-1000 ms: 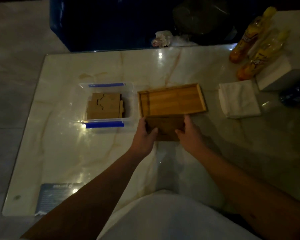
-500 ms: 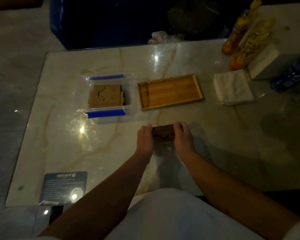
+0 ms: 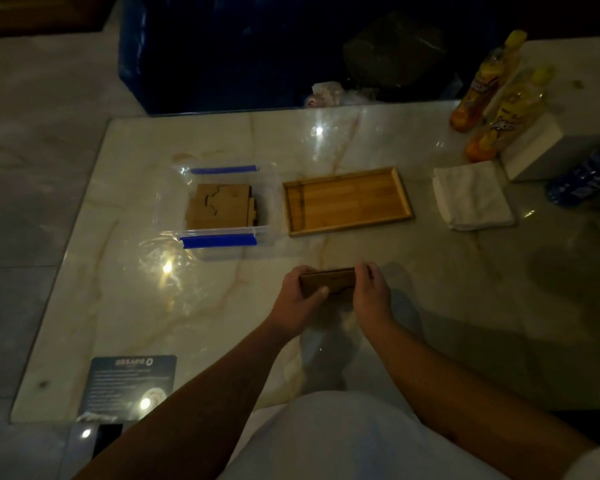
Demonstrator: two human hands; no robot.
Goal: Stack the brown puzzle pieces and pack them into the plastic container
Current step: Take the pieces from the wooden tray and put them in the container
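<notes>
A stack of brown puzzle pieces (image 3: 329, 279) is held between both hands just above the marble table, in front of me. My left hand (image 3: 300, 299) grips its left end, thumb across the front. My right hand (image 3: 369, 294) grips its right end. To the left stands the clear plastic container (image 3: 264, 188) with blue clip handles; more brown puzzle pieces (image 3: 222, 206) lie stacked inside it. The wooden tray (image 3: 347, 200) behind my hands holds nothing.
A folded white cloth (image 3: 471, 195) lies right of the tray. Two yellow bottles (image 3: 492, 98), a white box (image 3: 548, 147) and a blue bottle (image 3: 586, 176) crowd the far right. A dark card (image 3: 129, 386) lies at the near left edge. A blue bin (image 3: 222, 53) stands behind the table.
Both hands pulled the stack of pieces back from the tray's front edge toward me and tilted it onto its edge. The tray and container stayed put.
</notes>
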